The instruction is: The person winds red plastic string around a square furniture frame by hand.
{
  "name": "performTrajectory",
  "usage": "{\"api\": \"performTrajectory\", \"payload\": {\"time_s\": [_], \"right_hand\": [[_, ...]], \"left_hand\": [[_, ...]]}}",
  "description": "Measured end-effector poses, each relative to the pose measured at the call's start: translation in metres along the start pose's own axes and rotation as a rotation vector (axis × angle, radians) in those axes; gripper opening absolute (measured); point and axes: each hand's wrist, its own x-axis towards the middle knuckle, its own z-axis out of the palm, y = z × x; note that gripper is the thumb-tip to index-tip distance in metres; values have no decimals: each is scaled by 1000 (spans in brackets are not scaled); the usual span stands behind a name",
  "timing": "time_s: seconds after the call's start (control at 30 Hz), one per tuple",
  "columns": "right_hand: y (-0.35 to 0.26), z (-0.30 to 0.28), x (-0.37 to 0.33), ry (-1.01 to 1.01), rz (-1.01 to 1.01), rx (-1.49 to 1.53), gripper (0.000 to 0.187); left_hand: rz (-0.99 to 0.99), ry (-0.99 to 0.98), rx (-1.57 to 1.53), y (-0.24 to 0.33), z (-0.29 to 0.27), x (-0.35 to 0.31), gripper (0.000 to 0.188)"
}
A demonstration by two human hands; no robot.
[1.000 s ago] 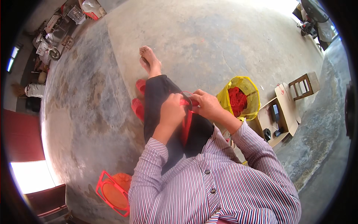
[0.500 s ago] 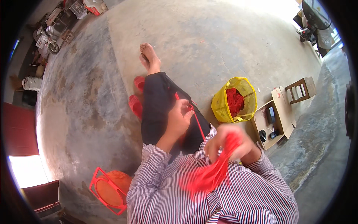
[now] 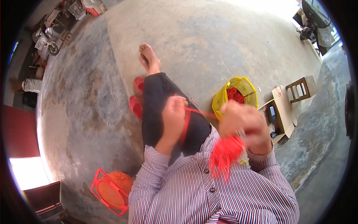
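Observation:
My right hand (image 3: 246, 121), smeared by motion, is closed around a bundle of red cords (image 3: 227, 155). The loose ends hang down over my striped shirt. A thin red strip (image 3: 199, 111) stretches from this hand across to my left hand (image 3: 174, 114), whose fingers pinch it above my thigh. Another length of red strip (image 3: 185, 128) drops from the left hand along my dark trousers. Whether the strip is a ribbon or a flat cord is hard to make out. The yellow basket (image 3: 218, 99), just beyond my right hand, has more red cords (image 3: 234, 96) in it.
To the right, a cardboard box (image 3: 285, 119) with dark devices stands near a small wooden stool (image 3: 301, 89). Red slippers (image 3: 136, 106) lie beside my legs. A red plastic stool (image 3: 112, 194) with an orange bag is at lower left. Motorbikes (image 3: 49, 44) stand at the far left.
My right hand has moved forward with the bundle, which now hangs under it. The strip between my hands has swung from slanting toward my body to nearly level. My left hand has shifted slightly left.

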Motion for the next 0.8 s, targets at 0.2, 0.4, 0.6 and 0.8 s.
{"api": "performTrajectory", "payload": {"time_s": [0.2,0.4,0.6,0.8], "right_hand": [[138,28,-33,-124,435,-873,22],[148,53,-31,274,567,-244,27],[127,39,-31,381,458,-215,32],[77,-13,-61,942,393,750,29]], "left_hand": [[-628,-133,14,3,-17,25,15],[-273,20,87,20,-17,28,20],[-518,-163,-294,46,2,16,20],[-454,-227,-119,17,-9,23,23]]}}
